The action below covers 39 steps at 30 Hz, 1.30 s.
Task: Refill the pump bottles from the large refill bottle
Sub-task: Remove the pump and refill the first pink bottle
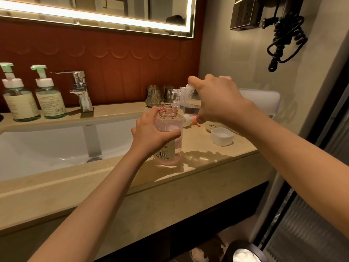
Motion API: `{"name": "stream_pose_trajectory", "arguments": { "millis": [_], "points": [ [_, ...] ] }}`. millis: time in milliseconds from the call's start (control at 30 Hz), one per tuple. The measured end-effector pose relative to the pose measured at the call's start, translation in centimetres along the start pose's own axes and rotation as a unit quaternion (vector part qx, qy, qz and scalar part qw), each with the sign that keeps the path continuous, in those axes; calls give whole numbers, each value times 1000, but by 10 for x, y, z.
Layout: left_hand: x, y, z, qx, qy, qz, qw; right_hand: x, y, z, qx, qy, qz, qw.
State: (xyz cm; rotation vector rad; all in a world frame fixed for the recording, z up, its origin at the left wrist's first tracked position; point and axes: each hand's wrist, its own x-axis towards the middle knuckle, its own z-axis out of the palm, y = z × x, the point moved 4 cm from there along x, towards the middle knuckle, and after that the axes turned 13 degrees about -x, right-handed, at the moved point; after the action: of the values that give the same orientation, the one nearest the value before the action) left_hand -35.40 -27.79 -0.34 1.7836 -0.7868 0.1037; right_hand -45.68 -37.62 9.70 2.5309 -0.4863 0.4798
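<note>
A clear pink bottle (171, 148) with its pump removed stands upright on the counter right of the sink. My left hand (151, 132) grips its upper body. My right hand (217, 100) holds the clear refill bottle (184, 97) tipped leftward, its mouth just above the pink bottle's open neck, and a thin stream runs down into it. The removed pump head (188, 120) lies on the counter behind the pink bottle. Two green-pump bottles (18, 99) (50, 96) stand capped at the far left beside the tap.
A white cap (221, 136) lies on the counter to the right, by a labelled white container (213, 126). Two metal cups (154, 95) stand at the back wall. The sink basin (56, 140) and chrome tap (82, 91) are left. A coiled black cord (287, 40) hangs on the right wall.
</note>
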Motion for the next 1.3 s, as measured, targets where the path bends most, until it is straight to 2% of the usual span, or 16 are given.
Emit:
{"name": "stream_pose_trajectory", "arguments": {
  "millis": [167,500,667,733,900,1167,1300],
  "points": [
    [0,0,0,-3,2,1,1000,-2,1,4,19,3,13,1000],
    [0,-1,0,-3,7,3,1000,-10,3,26,156,2,76,985],
    [1,-1,0,1,10,3,1000,-10,4,37,225,-16,81,971],
    [-1,-1,0,2,8,6,1000,-7,9,40,288,-46,84,953],
    [0,-2,0,6,6,4,1000,0,22,42,470,-68,94,875],
    [-2,2,-1,4,6,-5,1000,9,22,66,629,-17,140,764],
    [-4,5,-1,2,4,-10,1000,15,21,78,658,9,173,733]
  ]
}}
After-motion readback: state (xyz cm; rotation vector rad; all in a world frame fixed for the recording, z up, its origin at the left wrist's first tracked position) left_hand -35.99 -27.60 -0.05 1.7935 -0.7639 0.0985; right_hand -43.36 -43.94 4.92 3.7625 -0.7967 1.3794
